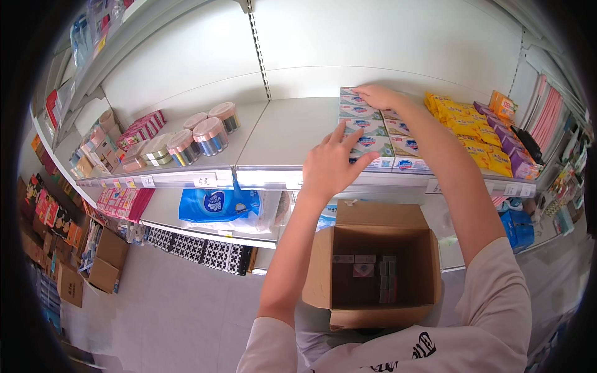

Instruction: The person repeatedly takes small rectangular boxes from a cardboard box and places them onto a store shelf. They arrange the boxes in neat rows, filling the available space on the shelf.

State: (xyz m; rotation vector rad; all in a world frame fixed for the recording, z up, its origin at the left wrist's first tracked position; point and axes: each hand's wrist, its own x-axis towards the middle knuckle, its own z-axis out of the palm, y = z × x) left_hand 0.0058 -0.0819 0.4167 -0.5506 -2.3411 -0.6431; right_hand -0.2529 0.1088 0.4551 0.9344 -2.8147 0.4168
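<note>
Rows of soap boxes (365, 111) stand on the white shelf (294, 126), in columns running from the back to the front edge. With its fingertips, my right hand (378, 96) touches the rearmost boxes of the left column. My left hand (332, 161) is spread over the left side of the front boxes, its fingers apart and resting at their edge. Below the shelf an open cardboard box (382, 217) holds several small boxes (364, 269) at its bottom.
Yellow packets (471, 135) and purple boxes (501, 130) stand to the right. Lidded clear jars (211, 133) and pink packs (142, 129) are to the left. A blue pack (218, 205) lies on the lower shelf. More cartons (105, 272) stand on the floor at left.
</note>
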